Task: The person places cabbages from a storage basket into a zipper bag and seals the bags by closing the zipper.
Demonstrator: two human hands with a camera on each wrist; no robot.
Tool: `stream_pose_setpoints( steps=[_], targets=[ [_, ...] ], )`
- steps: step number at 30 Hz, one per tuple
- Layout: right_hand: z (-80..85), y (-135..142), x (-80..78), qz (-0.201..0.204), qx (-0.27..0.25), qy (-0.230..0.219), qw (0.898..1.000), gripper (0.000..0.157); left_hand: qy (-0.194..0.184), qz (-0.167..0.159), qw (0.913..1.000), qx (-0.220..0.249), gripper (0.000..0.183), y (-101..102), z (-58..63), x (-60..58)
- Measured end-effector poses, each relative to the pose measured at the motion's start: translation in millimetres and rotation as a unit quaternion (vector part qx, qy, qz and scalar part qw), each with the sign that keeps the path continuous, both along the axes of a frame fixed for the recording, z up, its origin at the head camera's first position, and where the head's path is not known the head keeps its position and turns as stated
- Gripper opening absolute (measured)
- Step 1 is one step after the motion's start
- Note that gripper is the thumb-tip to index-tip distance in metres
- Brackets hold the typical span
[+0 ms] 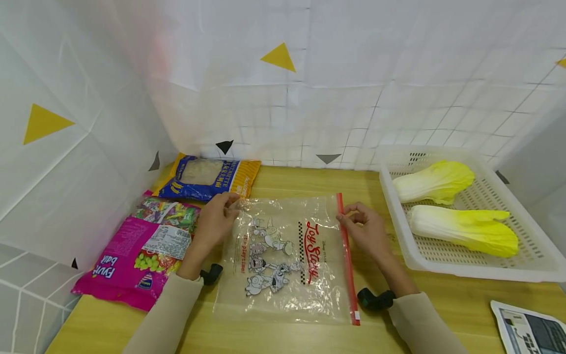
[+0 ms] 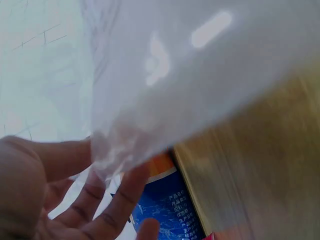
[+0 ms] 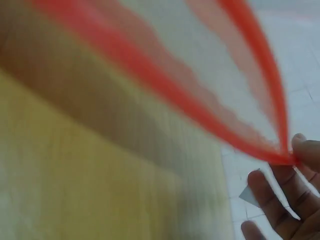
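Spanning the gap between the hands, the clear bag is held over the table. The left hand pinches its far left corner; the right hand pinches the red zip edge near its far end. That edge runs front to back, its strips parted, facing the basket of cabbages, nearer the right hand.
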State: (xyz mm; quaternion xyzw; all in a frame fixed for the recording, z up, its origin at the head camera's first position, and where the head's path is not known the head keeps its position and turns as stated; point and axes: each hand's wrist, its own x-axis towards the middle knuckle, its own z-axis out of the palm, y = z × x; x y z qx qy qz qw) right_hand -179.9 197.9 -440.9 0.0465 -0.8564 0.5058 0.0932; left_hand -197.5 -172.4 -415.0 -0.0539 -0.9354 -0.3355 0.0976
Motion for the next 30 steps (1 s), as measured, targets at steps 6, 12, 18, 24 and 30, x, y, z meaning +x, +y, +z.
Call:
stream_pose_setpoints(
  steps=[6,12,18,24,30],
  targets=[
    [0.8,-1.5,0.2,0.045,-0.056,0.021,0.997,0.020,0.038,0.001,0.9988,0.032,0.039,-0.1,1.2,-1.4],
    [-2.1,-4.2,0.9,0.084,-0.085,0.024,0.993,0.027,-0.019,-0.026,0.9980,0.055,0.064,-3.0,-2.7,-1.8],
    [-3.2,-9.4,0.6,0.044,-0.173,0.056,0.982,0.028,-0.079,-0.032,0.9881,0.128,0.077,-3.0,-7.7,-3.7],
    [0.5,-10.3,0.6,-0.008,-0.246,0.080,0.966,0.029,-0.091,-0.061,0.9712,0.211,0.081,-1.0,-4.9,-2.8],
    [4.1,-10.7,0.6,-0.046,-0.272,0.102,0.956,0.028,-0.130,-0.159,0.9550,0.213,0.074,-0.9,-4.4,-1.8]
  ],
)
